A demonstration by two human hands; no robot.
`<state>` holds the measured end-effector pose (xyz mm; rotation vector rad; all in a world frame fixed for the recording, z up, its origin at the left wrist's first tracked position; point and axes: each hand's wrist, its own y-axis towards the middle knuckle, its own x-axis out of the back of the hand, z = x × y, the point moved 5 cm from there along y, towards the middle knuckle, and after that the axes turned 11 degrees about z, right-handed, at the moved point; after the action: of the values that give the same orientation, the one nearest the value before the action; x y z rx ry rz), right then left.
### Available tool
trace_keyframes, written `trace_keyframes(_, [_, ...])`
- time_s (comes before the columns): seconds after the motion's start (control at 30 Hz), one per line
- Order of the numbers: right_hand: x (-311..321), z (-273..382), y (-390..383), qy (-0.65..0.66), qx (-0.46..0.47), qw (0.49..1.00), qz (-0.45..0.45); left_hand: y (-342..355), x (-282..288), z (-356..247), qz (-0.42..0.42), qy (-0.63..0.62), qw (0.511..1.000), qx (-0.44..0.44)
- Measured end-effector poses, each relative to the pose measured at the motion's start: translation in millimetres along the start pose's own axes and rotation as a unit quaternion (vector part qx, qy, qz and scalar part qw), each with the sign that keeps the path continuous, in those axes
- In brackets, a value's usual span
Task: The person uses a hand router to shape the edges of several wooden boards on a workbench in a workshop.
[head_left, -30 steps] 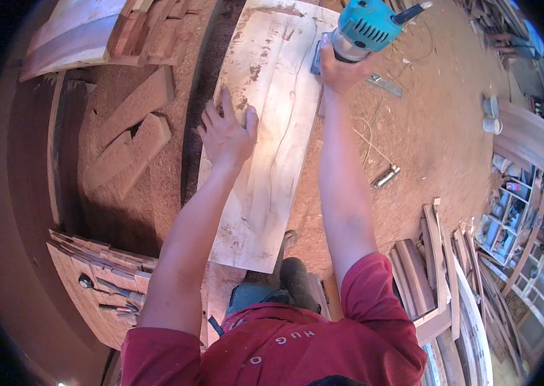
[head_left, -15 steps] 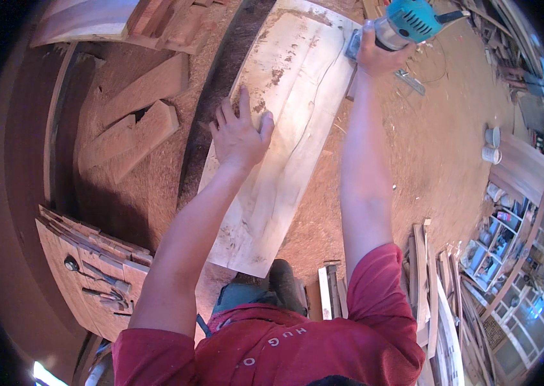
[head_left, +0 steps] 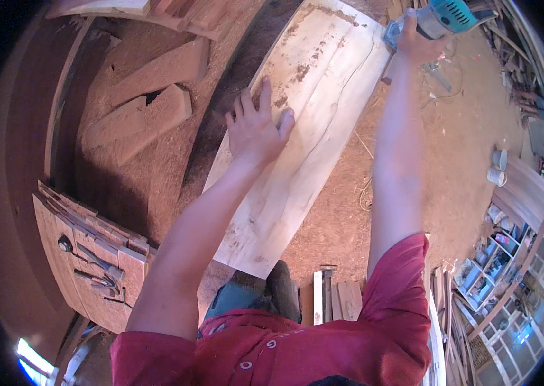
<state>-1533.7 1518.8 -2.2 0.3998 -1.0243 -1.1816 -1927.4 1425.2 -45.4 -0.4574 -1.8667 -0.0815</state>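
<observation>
Pale wood fills the middle of your view: the long plank runs from 6 o'clock up toward 12 o'clock over the sawdust floor. Your left hand lies flat on its left half, fingers spread apart, pinning it. Your right hand is wrapped tight around the teal power tool at the plank's far right edge, near 1 o'clock. You look to be mid-pass along that edge; the next stroke calls for steady downward pressure. Open floor lies at 3 o'clock; stacked boards crowd 10 o'clock.
</observation>
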Motion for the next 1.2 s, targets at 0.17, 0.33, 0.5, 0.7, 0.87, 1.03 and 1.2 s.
trace_keyframes(0.17, [34.9,9.8,-23.9,0.152,-0.032,0.987,0.033,0.1,-4.6,-4.4,-0.023,0.007,1.000,-0.009])
trace_keyframes(0.33, [134.6,108.3,-155.8,0.276,-0.078,0.955,0.077,3.9,-8.8,14.1,-0.063,0.032,0.997,-0.006])
trace_keyframes(0.5, [275.5,160.6,-337.0,0.272,-0.237,0.901,0.242,-9.5,8.3,-3.3,-0.033,0.038,0.999,0.013])
trace_keyframes(0.7, [376.9,221.0,-453.4,0.225,-0.362,0.841,0.332,-11.1,5.1,1.2,-0.057,0.032,0.998,0.003])
trace_keyframes(0.87, [384.6,247.3,-424.2,0.218,-0.383,0.841,0.313,-10.4,4.8,-3.0,-0.045,0.017,0.999,0.008])
trace_keyframes(1.03, [361.7,250.5,-396.0,0.254,-0.358,0.871,0.219,-9.9,3.7,-3.8,-0.034,0.010,0.999,0.012])
trace_keyframes(1.2, [330.9,204.1,-396.0,0.272,-0.228,0.902,0.245,-11.1,7.5,10.2,-0.043,0.015,0.999,0.017])
